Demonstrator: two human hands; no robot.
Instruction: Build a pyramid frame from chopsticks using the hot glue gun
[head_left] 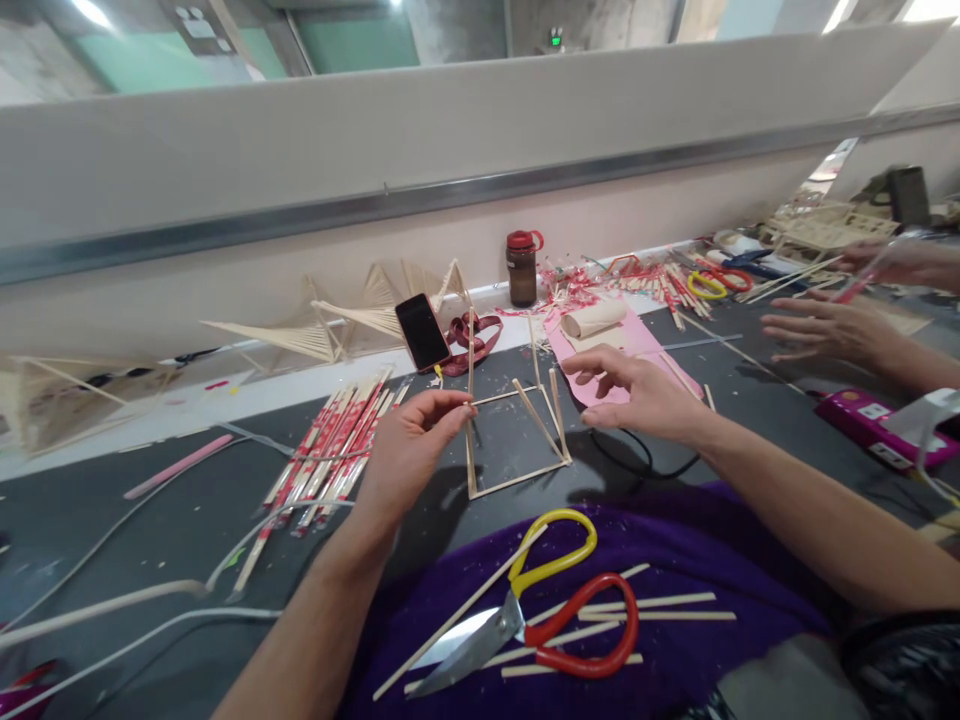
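Note:
My left hand [409,455] pinches an upright wooden stick [471,355] between thumb and fingertips. This stick stands at the left side of a small frame of thin sticks [519,480] on the dark table. On the frame's right, more sticks rise, some upright and some slanted. My right hand [637,395] hovers just right of them with its fingers apart, holding nothing. Below the frame, scissors [510,615] with one yellow and one red handle lie on purple cloth [697,545] across my lap, among several loose sticks [649,603].
Paper-wrapped chopsticks [330,450] lie left, near white cables [105,605]. Behind are a phone [422,332], a bottle [522,270] and stick structures [285,338]. A cardboard tube [594,320] rests on pink paper [559,340]. Another person's hands [832,330] work right, near a purple box [870,425].

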